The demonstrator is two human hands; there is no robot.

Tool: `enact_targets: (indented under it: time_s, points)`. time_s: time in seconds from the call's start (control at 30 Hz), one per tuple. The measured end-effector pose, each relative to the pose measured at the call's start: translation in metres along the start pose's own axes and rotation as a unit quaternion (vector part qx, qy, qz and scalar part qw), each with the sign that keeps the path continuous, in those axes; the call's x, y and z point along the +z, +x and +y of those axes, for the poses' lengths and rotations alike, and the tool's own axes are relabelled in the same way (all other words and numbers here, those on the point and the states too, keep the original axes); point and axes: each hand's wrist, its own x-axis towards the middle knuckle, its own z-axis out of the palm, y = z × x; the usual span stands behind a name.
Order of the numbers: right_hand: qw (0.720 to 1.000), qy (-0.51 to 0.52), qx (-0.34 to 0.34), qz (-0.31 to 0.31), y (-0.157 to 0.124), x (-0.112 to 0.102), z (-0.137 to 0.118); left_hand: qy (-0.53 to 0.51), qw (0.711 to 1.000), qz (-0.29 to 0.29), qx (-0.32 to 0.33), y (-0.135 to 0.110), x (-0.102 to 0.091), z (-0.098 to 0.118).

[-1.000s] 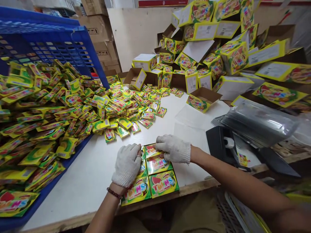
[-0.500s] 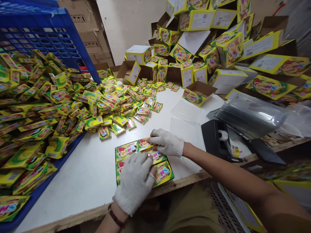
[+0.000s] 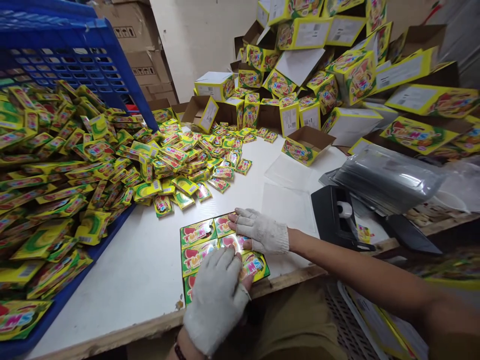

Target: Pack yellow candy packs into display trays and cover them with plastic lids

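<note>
A flat block of yellow-green candy packets [image 3: 198, 244], laid two wide in clear wrap, sits on the white table [image 3: 142, 270] near its front edge. My left hand [image 3: 218, 297], in a white knit glove, lies flat on the block's near end with fingers stretched out. My right hand [image 3: 258, 231], also gloved, presses flat on the block's far right side, fingers extended to the left.
A tipped blue crate [image 3: 71, 65] spills a heap of loose packets [image 3: 112, 160] over the left of the table. Yellow cartons [image 3: 307, 90] pile up at the back right. A black tape dispenser [image 3: 337, 215] and clear plastic bags [image 3: 386, 180] lie to the right.
My left hand slid from the block's left side down over its near end. My right hand flattened on the far right packets. The camera view shifted slightly.
</note>
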Motion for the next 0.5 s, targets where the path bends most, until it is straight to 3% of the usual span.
enact_targets:
  time_s: [0.07,0.2,0.27,0.33,0.43,0.5]
  points:
    - [0.999,0.044,0.013,0.021,0.0,-0.004,-0.001,-0.011,1.0,-0.003,-0.01,0.013,-0.009,-0.015]
    - [0.985,0.034,0.146,0.089,0.011,0.005,-0.004,0.085,0.996,0.001,-0.02,0.036,-0.013,-0.045]
    - [0.981,0.003,0.183,0.067,0.016,0.015,-0.006,0.138,0.99,-0.021,-0.018,0.04,-0.006,-0.054]
    - [0.983,0.013,0.177,0.037,0.019,0.023,-0.006,0.165,0.985,-0.042,-0.014,0.041,0.0,-0.057]
    - [0.978,0.115,0.167,0.05,0.014,0.024,0.001,0.175,0.983,-0.053,-0.009,0.039,0.003,-0.059]
    - [0.948,0.189,0.237,0.101,0.004,0.019,0.008,0.173,0.983,-0.053,-0.003,0.035,0.001,-0.058]
